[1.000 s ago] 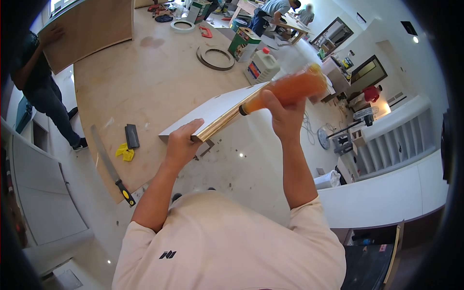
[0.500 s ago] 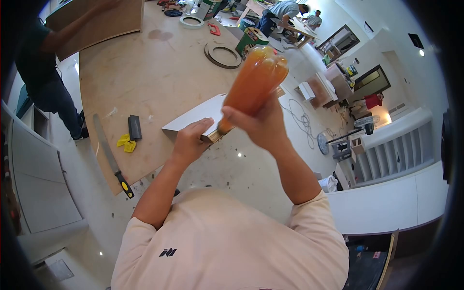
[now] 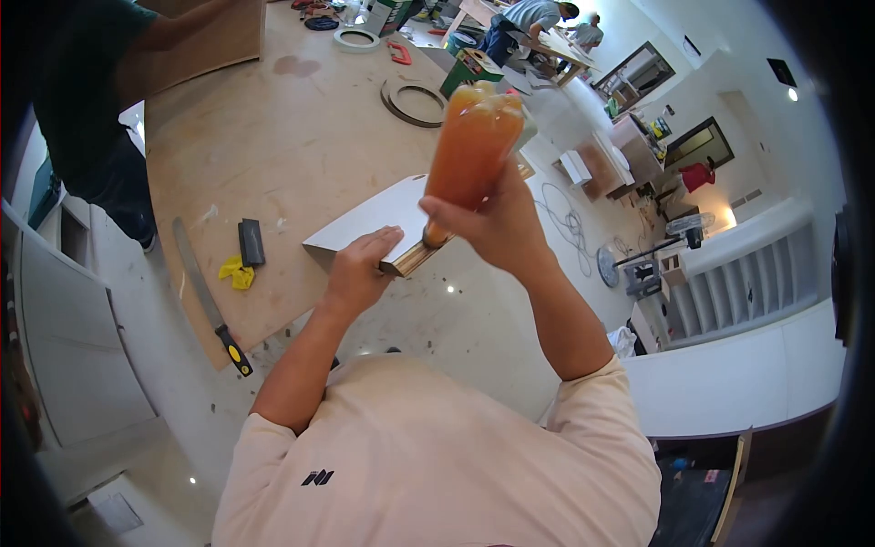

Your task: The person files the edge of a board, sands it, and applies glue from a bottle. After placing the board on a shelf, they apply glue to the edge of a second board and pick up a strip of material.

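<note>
Tipped upside down, a plastic bottle of orange-brown liquid [image 3: 474, 146] is in the grip of my right hand [image 3: 499, 223]. Its neck touches the wooden edge of a white-faced board [image 3: 369, 219], which lies at the near side of the table. My left hand [image 3: 360, 269] holds the board near its corner, fingers over the white face and the thumb side hidden. To the left on the table lie a handsaw [image 3: 202, 283] with a black and yellow handle, a dark grey block [image 3: 252, 242] and a crumpled yellow cloth [image 3: 238, 273].
A roll of edge strip [image 3: 410, 105], a white tape ring [image 3: 356, 40] and a red clamp [image 3: 399, 53] lie farther back on the wooden table [image 3: 292, 137]. A person [image 3: 96, 137] stands at the left beside a wooden panel [image 3: 210, 46]. Other people work in the background. A fan [image 3: 690, 224] stands at right.
The bottle has become more upright, and its neck has shifted slightly right and up along the board's edge. My left hand stays in place. The person at left has moved closer to the table.
</note>
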Tool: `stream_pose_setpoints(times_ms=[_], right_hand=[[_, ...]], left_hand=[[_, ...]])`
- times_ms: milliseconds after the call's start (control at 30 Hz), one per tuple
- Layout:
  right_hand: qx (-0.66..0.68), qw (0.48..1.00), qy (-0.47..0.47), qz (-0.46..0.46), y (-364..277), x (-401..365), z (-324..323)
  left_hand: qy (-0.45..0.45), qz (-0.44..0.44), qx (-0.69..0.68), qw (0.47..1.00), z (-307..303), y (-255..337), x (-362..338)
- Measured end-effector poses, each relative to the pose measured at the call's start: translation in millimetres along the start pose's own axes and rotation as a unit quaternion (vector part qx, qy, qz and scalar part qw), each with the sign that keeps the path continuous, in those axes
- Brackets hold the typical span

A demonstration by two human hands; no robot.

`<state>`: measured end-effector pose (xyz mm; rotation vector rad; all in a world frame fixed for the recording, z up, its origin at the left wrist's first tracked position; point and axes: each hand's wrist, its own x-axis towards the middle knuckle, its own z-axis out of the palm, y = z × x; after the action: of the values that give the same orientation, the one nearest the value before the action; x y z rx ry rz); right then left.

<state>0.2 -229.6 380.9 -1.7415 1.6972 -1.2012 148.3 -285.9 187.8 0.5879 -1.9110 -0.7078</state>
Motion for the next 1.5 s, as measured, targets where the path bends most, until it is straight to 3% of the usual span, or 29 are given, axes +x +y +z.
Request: stream_pose_setpoints(times_ms=[100, 200, 233, 333, 433, 567, 700, 733, 767, 800, 900, 933, 1000, 1100, 1200, 1367, 1500], right_hand=[[0.065, 0.998, 0.01, -0.007, 2, 5, 4], [0.023, 0.999, -0.023, -0.013, -16, -7, 23], [0.047, 0.996, -0.072, 0.002, -16, -8, 23], [0.009, 0.996, -0.09, 0.022, -21, -12, 9], [-0.024, 1.0, -0.016, 0.003, -6, -8, -13], [-0.005, 0.998, 0.054, -0.01, 21, 10, -26], [0.075, 0.997, 0.012, -0.026, 15, -3, 4], [0.075, 0.996, -0.022, -0.042, 6, -6, 10], [0.038, 0.998, -0.049, -0.031, -6, -8, 8], [0.001, 0.997, -0.077, -0.02, -12, -10, 5], [-0.061, 0.998, -0.024, 0.014, 4, 4, -17], [-0.065, 0.994, -0.014, 0.091, 2, 11, -30], [-0.12, 0.987, 0.102, 0.022, 55, 29, -63], [-0.054, 0.991, 0.125, 0.003, 61, 28, -64], [0.02, 0.998, 0.05, 0.018, 43, 13, -27], [-0.044, 0.992, -0.115, 0.024, -17, -10, -5], [-0.083, 0.996, -0.001, 0.029, 32, 6, -39]], left_hand=[[0.004, 0.005, 0.0, 1.0, 0, 1, -1], [-0.056, -0.048, -0.004, 0.997, -2, -3, -5], [-0.084, -0.074, -0.007, 0.994, -3, -3, -5], [-0.07, -0.086, -0.015, 0.994, -5, 6, -1], [0.009, 0.011, 0.012, 1.0, 4, -2, -2], [0.006, 0.0, 0.012, 1.0, 2, 0, -1], [-0.014, -0.008, 0.007, 1.0, -1, 4, 2], [-0.032, -0.007, 0.013, 0.999, -4, 4, 3], [-0.078, -0.079, 0.005, 0.994, -1, -3, -2], [-0.065, -0.062, 0.006, 0.996, -1, -1, -2], [-0.03, -0.022, 0.012, 0.999, 0, 4, -3], [-0.025, -0.016, 0.016, 0.999, 2, 4, -5], [-0.017, -0.004, 0.017, 1.0, 6, 3, -6], [-0.016, 0.007, 0.018, 1.0, 6, 2, -5], [-0.023, 0.003, 0.021, 1.0, 7, 3, -4], [-0.09, -0.057, 0.002, 0.994, 5, -2, -12], [-0.018, 0.017, 0.024, 0.999, 10, 5, -7]])
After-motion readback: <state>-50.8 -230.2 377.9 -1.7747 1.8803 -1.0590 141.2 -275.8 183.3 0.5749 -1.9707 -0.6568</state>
